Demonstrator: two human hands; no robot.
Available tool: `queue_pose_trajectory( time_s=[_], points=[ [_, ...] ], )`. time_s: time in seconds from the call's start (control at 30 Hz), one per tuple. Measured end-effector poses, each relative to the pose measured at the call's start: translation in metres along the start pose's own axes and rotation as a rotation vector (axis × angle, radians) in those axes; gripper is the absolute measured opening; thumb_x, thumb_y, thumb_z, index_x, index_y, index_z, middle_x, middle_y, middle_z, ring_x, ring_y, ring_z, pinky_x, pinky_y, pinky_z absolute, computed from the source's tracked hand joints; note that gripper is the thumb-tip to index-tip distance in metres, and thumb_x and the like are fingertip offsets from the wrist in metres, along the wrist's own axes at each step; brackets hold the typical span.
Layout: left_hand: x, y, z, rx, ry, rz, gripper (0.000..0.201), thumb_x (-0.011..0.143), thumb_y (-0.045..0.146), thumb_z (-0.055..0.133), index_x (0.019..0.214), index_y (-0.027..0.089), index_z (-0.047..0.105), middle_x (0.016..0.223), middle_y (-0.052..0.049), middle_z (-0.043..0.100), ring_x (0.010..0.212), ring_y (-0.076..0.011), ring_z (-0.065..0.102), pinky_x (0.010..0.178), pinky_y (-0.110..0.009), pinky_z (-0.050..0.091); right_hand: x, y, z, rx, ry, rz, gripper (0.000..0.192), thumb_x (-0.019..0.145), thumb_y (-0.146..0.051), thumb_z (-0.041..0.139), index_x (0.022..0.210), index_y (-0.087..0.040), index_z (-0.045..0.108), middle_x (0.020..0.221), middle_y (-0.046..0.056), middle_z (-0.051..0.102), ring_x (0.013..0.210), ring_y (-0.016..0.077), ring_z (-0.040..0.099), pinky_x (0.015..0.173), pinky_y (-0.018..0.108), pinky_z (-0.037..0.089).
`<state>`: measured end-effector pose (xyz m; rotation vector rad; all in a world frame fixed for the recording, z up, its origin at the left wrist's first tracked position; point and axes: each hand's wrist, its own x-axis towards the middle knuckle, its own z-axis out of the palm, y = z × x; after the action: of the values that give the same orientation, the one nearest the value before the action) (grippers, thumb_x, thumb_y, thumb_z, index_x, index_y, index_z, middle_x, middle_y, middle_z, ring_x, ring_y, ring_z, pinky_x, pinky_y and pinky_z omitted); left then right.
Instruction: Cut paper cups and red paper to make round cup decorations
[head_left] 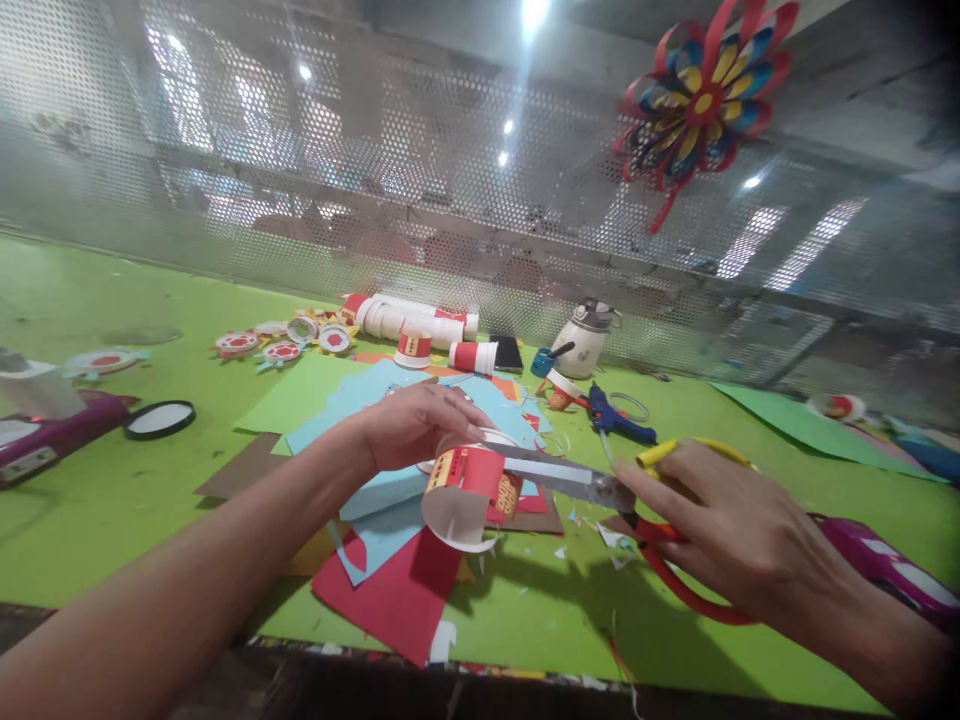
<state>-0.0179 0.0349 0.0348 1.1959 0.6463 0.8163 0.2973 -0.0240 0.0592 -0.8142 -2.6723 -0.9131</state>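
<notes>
My left hand [420,425] is closed around the far side of a paper cup [459,480], red and yellow with a white rim, tilted above the coloured paper. Part of the cup's wall is cut into a loose flap. In my right hand [735,520] is a pair of scissors [551,468] with one yellow and one red handle loop. Their blades point left and reach the cup's wall and rim. Below the cup lie light blue paper [390,500] and a red paper sheet [390,595].
Behind my hands are stacked paper cups [412,318], a phone [505,352], a bottle [583,340] and a blue glue gun [619,415]. Several paper turtle shapes [281,352] lie at the back left. A purple power strip [64,435] is at left. Paper scraps [615,540] litter the green table.
</notes>
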Motion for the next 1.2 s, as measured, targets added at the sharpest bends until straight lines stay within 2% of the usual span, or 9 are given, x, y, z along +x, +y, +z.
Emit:
queue_pose_trajectory(
  time_s=[0.17, 0.43, 0.6, 1.03, 1.2],
  points=[
    [-0.002, 0.005, 0.006, -0.047, 0.005, -0.071, 0.014, 0.052, 0.014, 0.072, 0.066, 0.009, 0.073, 0.069, -0.008, 0.066, 0.063, -0.0162, 0.058, 0.064, -0.032, 0.044, 0.0, 0.002, -0.002, 0.037, 0.013, -0.035, 0.034, 0.086, -0.023, 0.055, 0.119, -0.016, 0.054, 0.078, 0.006, 0.05, 0.067, 0.0194, 0.046, 0.058, 0.03, 0.033],
    [0.0, 0.003, 0.008, -0.051, 0.056, -0.054, 0.012, 0.052, 0.011, 0.068, 0.063, 0.007, 0.072, 0.064, -0.008, 0.065, 0.059, -0.0155, 0.059, 0.06, -0.03, 0.044, 0.003, 0.001, -0.005, 0.04, 0.021, -0.033, 0.03, 0.088, -0.021, 0.051, 0.116, -0.014, 0.056, 0.075, 0.006, 0.051, 0.066, 0.0193, 0.044, 0.057, 0.03, 0.033],
    [0.001, 0.001, 0.007, -0.086, 0.059, -0.057, 0.009, 0.053, 0.008, 0.067, 0.061, 0.008, 0.071, 0.065, -0.008, 0.066, 0.059, -0.0159, 0.06, 0.059, -0.03, 0.046, 0.003, 0.003, -0.003, 0.017, 0.04, -0.057, 0.029, 0.086, -0.021, 0.056, 0.114, -0.014, 0.058, 0.073, 0.006, 0.052, 0.064, 0.0192, 0.045, 0.057, 0.031, 0.032],
    [0.003, -0.004, 0.002, -0.065, -0.064, -0.002, 0.01, 0.061, 0.009, 0.065, 0.068, 0.008, 0.072, 0.058, -0.006, 0.062, 0.055, -0.0139, 0.058, 0.053, -0.027, 0.045, 0.003, 0.007, 0.003, 0.005, 0.035, -0.058, 0.034, 0.085, -0.024, 0.058, 0.118, -0.016, 0.058, 0.074, 0.006, 0.052, 0.065, 0.0196, 0.045, 0.057, 0.031, 0.033],
    [0.003, -0.005, 0.003, -0.059, -0.088, -0.02, 0.011, 0.062, 0.012, 0.064, 0.068, 0.008, 0.071, 0.059, -0.006, 0.062, 0.056, -0.014, 0.058, 0.053, -0.026, 0.044, 0.001, 0.006, 0.002, 0.004, 0.015, -0.051, 0.035, 0.085, -0.023, 0.058, 0.119, -0.015, 0.057, 0.074, 0.006, 0.052, 0.066, 0.02, 0.046, 0.058, 0.032, 0.034]
  ],
)
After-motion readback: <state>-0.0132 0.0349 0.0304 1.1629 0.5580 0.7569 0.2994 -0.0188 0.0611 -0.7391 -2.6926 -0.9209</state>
